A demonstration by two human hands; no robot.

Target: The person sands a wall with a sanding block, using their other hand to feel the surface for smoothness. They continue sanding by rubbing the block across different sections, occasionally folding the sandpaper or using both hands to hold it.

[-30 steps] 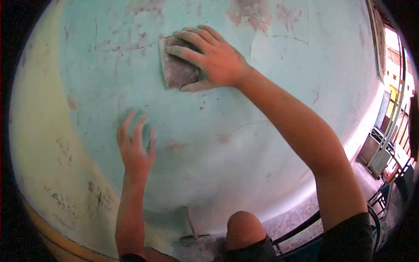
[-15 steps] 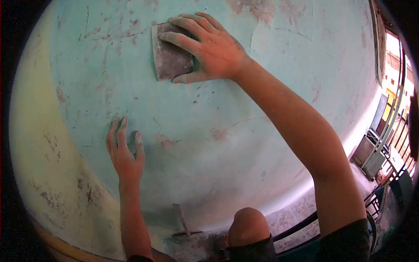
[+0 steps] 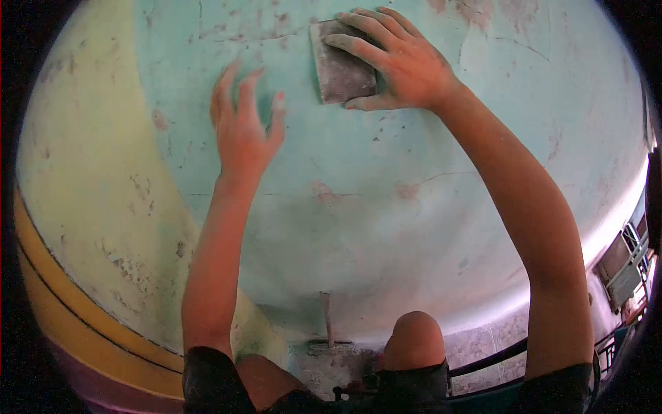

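Note:
My right hand [image 3: 400,62] presses a grey-brown sheet of sandpaper [image 3: 343,69] flat against a pale green painted wall [image 3: 427,207], with fingers spread over the sheet's right part. My left hand [image 3: 245,131] is raised to the left of the sandpaper, fingers apart, holding nothing, close to the wall surface and blurred. The wall shows cracks and worn pinkish patches around both hands.
A yellowish band of wall [image 3: 89,179] lies to the left, with an orange stripe [image 3: 62,310] below it. A tool with a short handle [image 3: 325,324] lies at the wall's foot. My knee [image 3: 414,341] shows at the bottom. Metal railing [image 3: 620,269] stands at the right.
My left hand rose from low on the wall up to beside the sandpaper. The view shifted right; my right hand stays on the sandpaper.

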